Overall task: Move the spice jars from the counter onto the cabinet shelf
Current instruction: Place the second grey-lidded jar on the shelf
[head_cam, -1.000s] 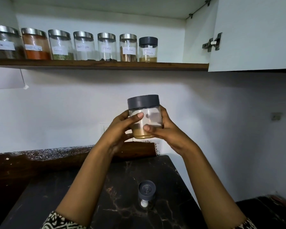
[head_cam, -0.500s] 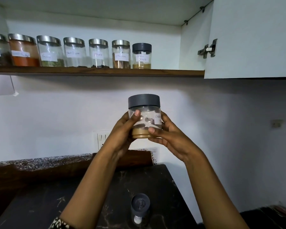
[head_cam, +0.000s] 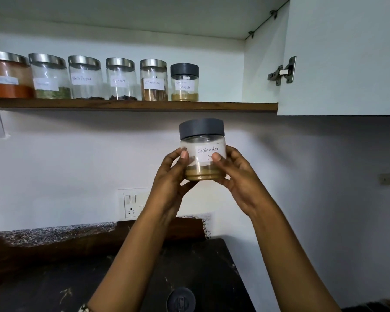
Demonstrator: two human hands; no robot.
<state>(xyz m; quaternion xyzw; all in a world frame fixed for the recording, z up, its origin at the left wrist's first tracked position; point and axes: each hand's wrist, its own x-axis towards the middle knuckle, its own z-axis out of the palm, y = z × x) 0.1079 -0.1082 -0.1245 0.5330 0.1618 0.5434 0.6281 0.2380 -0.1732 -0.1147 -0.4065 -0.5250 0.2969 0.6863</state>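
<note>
The clear jar with a dark grey lid, labelled "Coriander", is in the middle of the frame, just under the brown wooden shelf and not yet on it. The left hand and the right hand both grasp it, with fingers curled around its sides and thumbs on the front.

Compared with a second ago, the jar was turned, so the label now faces the viewer, and it has come closer to the shelf edge. I judge the lifting is almost finished. There is a free place on the shelf to the right of the row.

On the shelf, in the upper left, I count six jars: five steel-lidded jars and one grey-lidded jar. One more jar stands on the black marbled counter at the bottom edge; only its lid is seen.
</note>
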